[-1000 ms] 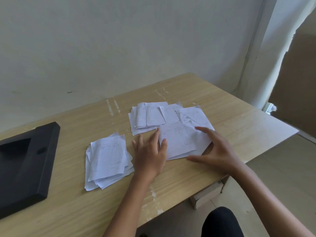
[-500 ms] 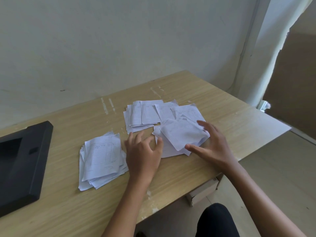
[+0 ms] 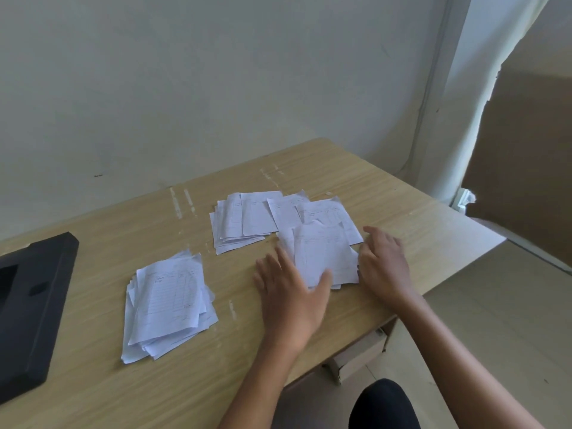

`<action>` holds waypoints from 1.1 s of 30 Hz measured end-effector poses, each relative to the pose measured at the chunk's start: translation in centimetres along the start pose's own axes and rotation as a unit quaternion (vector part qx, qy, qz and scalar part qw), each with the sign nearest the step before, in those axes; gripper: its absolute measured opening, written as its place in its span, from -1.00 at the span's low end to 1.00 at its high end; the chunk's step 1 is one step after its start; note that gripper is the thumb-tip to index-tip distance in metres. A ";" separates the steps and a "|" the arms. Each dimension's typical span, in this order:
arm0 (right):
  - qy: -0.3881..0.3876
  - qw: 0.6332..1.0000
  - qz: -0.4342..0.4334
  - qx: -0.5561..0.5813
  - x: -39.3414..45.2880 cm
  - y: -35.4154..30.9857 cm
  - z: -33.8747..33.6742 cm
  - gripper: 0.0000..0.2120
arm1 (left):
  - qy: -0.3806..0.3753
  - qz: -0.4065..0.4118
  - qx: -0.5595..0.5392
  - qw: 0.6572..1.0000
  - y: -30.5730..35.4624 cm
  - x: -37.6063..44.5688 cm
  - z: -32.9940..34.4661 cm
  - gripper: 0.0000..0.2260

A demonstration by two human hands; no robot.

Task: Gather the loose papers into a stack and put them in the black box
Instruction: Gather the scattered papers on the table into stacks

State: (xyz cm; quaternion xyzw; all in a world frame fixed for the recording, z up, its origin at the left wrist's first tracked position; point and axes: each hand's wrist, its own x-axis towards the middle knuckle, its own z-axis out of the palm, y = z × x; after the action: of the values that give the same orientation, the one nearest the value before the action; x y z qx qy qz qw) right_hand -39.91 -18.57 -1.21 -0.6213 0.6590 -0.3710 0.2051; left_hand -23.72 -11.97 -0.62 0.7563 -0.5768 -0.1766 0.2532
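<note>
so the person has both hands down on a wooden tabletop [image 3: 387, 193] around a small bunch of papers [image 3: 323, 258]. the left hand [image 3: 291, 292] sits at the bunch's left edge, fingers [image 3: 286, 258] spread and mostly flat, thumb lying over the bottom corner of the sheets. the right hand [image 3: 385, 264] is pressed against the bunch's right edge, fingers loosely curled and open, not really closed on anything. looks like the sheets are squeezed between the two hands, but neither one has them lifted, they lie on the wood.

just behind that bunch there's a fanned-out spread of sheets [image 3: 247, 221], overlapping each other and touching the bunch at its far side. off to the left, well apart from the hands, sits a messy pile [image 3: 168, 305] with lined forms on top, edges all uneven.

the black box [image 3: 31, 308] is at the far left edge of the tabletop, partly cut off by the frame, near the messy pile but not touching it.
</note>
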 end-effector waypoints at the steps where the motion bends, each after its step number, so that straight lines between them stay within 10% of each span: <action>1: -0.011 1.000 -0.008 -0.022 0.8 0.2 -0.3 -0.53 | 0.003 0.015 0.015 1.000 0.1 -0.8 0.4 0.06; 18: -0.048 0.999 -0.007 -0.004 3.0 1.0 -0.9 -0.38 | 0.035 0.056 0.054 0.996 1.9 6.8 1.1 0.13; 25: -0.067 0.987 -0.060 -0.130 2.3 0.2 -0.2 0.04 | 0.106 -0.055 0.076 0.990 -5.2 11.7 -5.2 -0.37; 33: -0.050 0.993 -0.025 -0.101 3.5 -4.6 5.6 -0.13 | 0.054 -0.023 0.149 0.987 -7.0 13.4 -5.2 -0.55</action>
State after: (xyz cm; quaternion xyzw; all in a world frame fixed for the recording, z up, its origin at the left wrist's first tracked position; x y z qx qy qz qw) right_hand -33.24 -23.05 -0.73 -0.6732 0.6659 -0.2762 0.1648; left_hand -11.71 -22.46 -0.18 0.8071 -0.5645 -0.0533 0.1646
